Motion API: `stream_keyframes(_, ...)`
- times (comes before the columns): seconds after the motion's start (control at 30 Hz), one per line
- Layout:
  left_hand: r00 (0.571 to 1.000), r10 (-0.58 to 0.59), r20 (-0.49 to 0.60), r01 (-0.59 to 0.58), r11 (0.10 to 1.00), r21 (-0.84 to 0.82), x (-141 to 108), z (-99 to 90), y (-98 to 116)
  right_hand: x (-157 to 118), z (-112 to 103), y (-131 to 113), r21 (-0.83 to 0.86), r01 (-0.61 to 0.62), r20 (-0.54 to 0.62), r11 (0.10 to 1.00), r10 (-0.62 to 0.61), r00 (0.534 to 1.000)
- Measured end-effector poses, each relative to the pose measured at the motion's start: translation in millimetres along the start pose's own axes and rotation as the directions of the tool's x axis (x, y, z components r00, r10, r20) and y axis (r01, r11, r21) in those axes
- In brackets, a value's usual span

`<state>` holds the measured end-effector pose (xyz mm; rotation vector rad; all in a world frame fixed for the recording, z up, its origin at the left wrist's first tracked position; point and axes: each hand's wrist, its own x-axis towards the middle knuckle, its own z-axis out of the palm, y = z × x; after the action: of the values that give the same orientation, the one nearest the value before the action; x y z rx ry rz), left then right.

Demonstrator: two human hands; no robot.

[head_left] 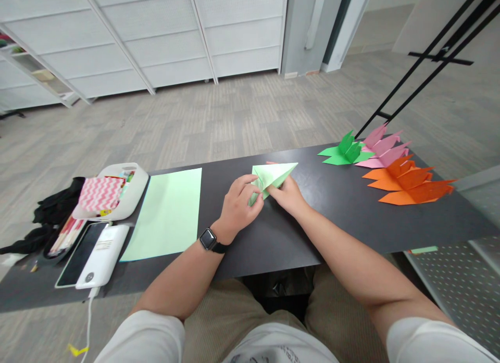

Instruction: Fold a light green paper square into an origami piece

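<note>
A partly folded piece of light green paper (279,174) is held between my two hands above the dark table, its pointed corner facing right. My left hand (240,201), below a black watch, grips the paper's left edge with thumb and fingers pinched together. On the other side, my right hand (288,195) supports the paper from below and behind; its thumb lies at the lower edge and most of its fingers are hidden. To the left lies a flat sheet of light green paper (167,212).
Folded green (347,150), pink (385,147) and orange paper cranes (406,180) stand at the right of the table (265,253). A white basket (136,191), a phone (80,256) and a white power bank (102,256) with a cable lie at the left.
</note>
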<state>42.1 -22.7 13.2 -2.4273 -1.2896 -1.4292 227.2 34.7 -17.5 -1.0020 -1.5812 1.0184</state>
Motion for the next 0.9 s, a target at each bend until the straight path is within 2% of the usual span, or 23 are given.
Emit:
stream_keyframes(0.1,0.999,-0.042,-0.014,0.041,0.996,-0.076,-0.4,-0.9,-0.3,2.7,-1.4,-1.5,0.007,0.041,-0.041,0.999,-0.04,0.998)
stream_keyframes(0.2,0.986,-0.168,0.012,0.165,0.949,-0.269,-3.4,1.5,-3.2,2.8,-6.1,-6.9,-0.154,0.199,-0.069,0.968,-0.212,0.975)
stream_keyframes(0.27,0.947,-0.315,0.067,0.313,0.851,-0.422,-6.2,5.7,-7.5,0.1,-9.6,-12.1,-0.28,0.304,-0.049,0.911,-0.33,0.943)
stream_keyframes(0.33,0.881,-0.452,0.139,0.448,0.704,-0.551,-7.9,10.6,-12.5,-4.7,-12.2,-18.4,-0.364,0.375,0.007,0.853,-0.4,0.917)
stream_keyframes(0.4,0.825,-0.522,0.218,0.523,0.558,-0.644,-7.9,13.6,-16.2,-10.3,-13.2,-25.9,-0.404,0.425,0.071,0.81,-0.436,0.897)
stream_keyframes(0.5,0.804,-0.523,0.283,0.542,0.45,-0.709,-5.2,11.0,-15.6,-17.6,-12.1,-38.6,-0.399,0.478,0.147,0.782,-0.46,0.876)
stream_keyframes(0.6,0.825,-0.481,0.298,0.523,0.447,-0.726,-1.6,2.5,-8.7,-22.4,-9.7,-49.6,-0.377,0.483,0.177,0.79,-0.45,0.875)
stream_keyframes(0.73,0.84,-0.45,0.303,0.497,0.413,-0.763,2.6,-6.3,1.4,-24.6,-7.7,-55.5,-0.362,0.45,0.155,0.817,-0.423,0.893)
stream_keyframes(0.9,0.833,-0.448,0.325,0.5,0.357,-0.789,4.8,-6.5,4.1,-23.6,-9.3,-54.8,-0.297,0.363,0.061,0.883,-0.362,0.93)
